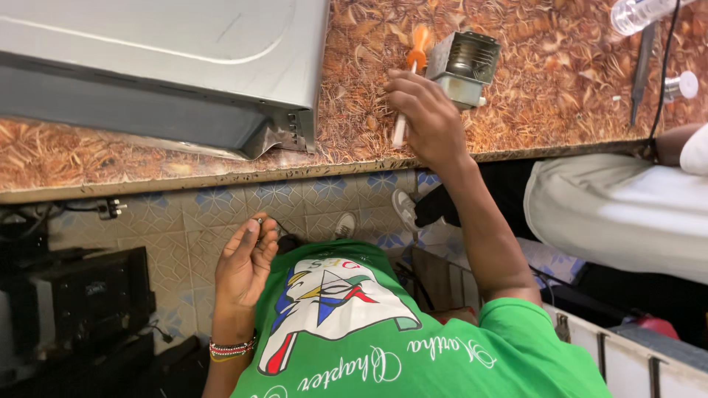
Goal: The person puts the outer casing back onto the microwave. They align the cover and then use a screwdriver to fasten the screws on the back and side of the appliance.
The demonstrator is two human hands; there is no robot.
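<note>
At the far left we see a grey metal appliance casing (169,66) lying on the brown patterned countertop (560,110), and below its corner our left hand (243,265) hangs over the tiled floor (214,214), fingertips pinched shut on a small screw (258,220). Further right, our right hand (428,118) is closed around an orange-and-white screwdriver (410,81) — held just above the countertop, right beside a small metal boxy component (463,68). At the right edge stands another person in light trousers (619,214).
</note>
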